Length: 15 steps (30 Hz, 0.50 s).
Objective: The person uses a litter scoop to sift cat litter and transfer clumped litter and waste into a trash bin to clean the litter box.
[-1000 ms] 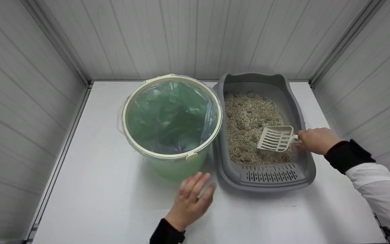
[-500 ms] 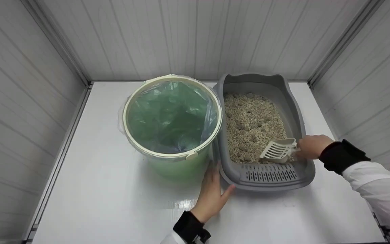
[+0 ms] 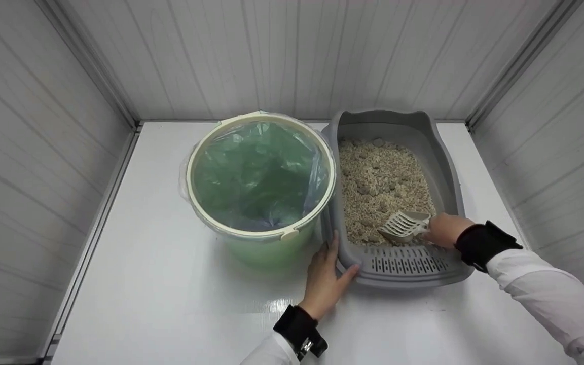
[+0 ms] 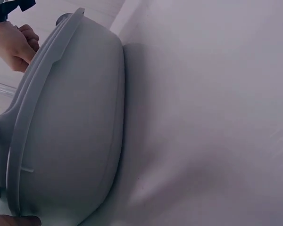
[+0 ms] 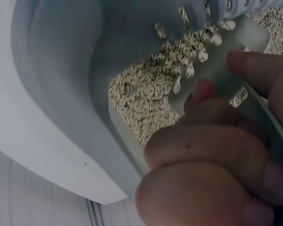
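My right hand (image 3: 446,230) grips the handle of a pale slotted litter scoop (image 3: 404,224). The scoop's front edge is down in tan pellet litter (image 3: 383,187) near the front of a grey litter box (image 3: 398,280). In the right wrist view, curled fingers (image 5: 203,150) hide most of the handle, and pellets show through the slots. My left hand (image 3: 325,281) touches the box's front left corner, fingers fairly straight along its side and thumb spread on the front rim. Only a bit of that thumb (image 4: 19,220) shows in the left wrist view. Darker clumps lie in the litter.
Left of the box stands a green bucket (image 3: 269,251) with a cream rim and a clear bag lining it. They stand close together on a white table (image 3: 160,284). Grey panel walls (image 3: 271,61) enclose the back and both sides.
My left hand has moved up and right from the bucket's front onto the box's corner. The scoop has gone down from above into the litter and moved slightly left.
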Available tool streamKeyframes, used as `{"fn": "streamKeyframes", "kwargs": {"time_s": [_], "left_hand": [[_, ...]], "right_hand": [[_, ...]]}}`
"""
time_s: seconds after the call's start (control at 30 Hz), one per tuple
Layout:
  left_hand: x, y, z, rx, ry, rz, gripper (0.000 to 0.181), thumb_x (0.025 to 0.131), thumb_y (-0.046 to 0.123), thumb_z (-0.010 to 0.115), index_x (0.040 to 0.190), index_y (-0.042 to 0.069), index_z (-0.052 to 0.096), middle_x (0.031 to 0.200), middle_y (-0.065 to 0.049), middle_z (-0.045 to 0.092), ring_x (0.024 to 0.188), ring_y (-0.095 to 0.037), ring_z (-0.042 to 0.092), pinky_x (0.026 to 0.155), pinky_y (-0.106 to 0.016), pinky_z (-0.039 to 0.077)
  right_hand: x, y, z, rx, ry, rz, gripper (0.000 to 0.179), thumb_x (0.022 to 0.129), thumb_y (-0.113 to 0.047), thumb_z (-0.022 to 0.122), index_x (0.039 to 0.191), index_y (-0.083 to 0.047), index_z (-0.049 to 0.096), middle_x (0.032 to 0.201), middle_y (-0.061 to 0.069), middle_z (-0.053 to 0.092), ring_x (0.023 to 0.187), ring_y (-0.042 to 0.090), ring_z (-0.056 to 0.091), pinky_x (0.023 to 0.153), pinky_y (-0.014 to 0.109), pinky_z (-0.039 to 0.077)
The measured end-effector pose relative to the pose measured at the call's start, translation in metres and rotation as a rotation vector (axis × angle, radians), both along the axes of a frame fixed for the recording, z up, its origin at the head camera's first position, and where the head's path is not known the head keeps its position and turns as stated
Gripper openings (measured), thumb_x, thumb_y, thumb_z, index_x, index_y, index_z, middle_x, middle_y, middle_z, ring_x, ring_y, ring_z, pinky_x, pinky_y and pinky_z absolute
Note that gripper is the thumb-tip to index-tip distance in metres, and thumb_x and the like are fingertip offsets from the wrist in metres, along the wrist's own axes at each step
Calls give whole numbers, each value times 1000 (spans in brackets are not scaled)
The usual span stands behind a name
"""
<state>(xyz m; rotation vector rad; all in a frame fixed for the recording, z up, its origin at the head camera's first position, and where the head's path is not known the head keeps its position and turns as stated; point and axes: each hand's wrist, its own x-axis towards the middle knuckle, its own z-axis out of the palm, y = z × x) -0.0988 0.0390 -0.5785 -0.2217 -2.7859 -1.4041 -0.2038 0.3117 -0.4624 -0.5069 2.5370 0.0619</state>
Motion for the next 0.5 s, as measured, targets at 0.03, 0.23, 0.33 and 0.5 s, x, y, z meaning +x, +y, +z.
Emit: {"fn": "streamKeyframes", "kwargs": {"time_s": [0.03,0.23,0.33,0.5], "left_hand": [[0,0,0,-16,-7,6,85,88,59,51,153,21,11,149,-22,31,135,-36,33,107,-53,31],[1,-2,2,-70,-12,18,86,85,64,49,152,22,13,146,-19,38,133,-35,36,105,-54,33],[1,-1,4,-63,-12,18,87,85,62,50,152,22,13,146,-19,37,133,-35,35,106,-55,32],[1,0,4,-81,25,9,85,87,58,52,152,18,15,143,-19,41,131,-34,39,104,-51,35]], "right_hand": [[0,-1,-4,-13,1,-5,33,94,-24,51,76,3,59,72,19,60,61,29,57,59,44,49],[-5,-12,-26,-42,48,25,34,97,-21,48,78,6,58,70,20,56,58,31,57,58,43,51],[-8,-20,-36,-41,115,50,34,97,-18,47,75,7,56,67,21,54,58,33,57,58,44,52],[-18,-34,-49,37,179,139,34,97,-15,47,72,6,55,66,18,52,60,31,55,60,41,52]]}}
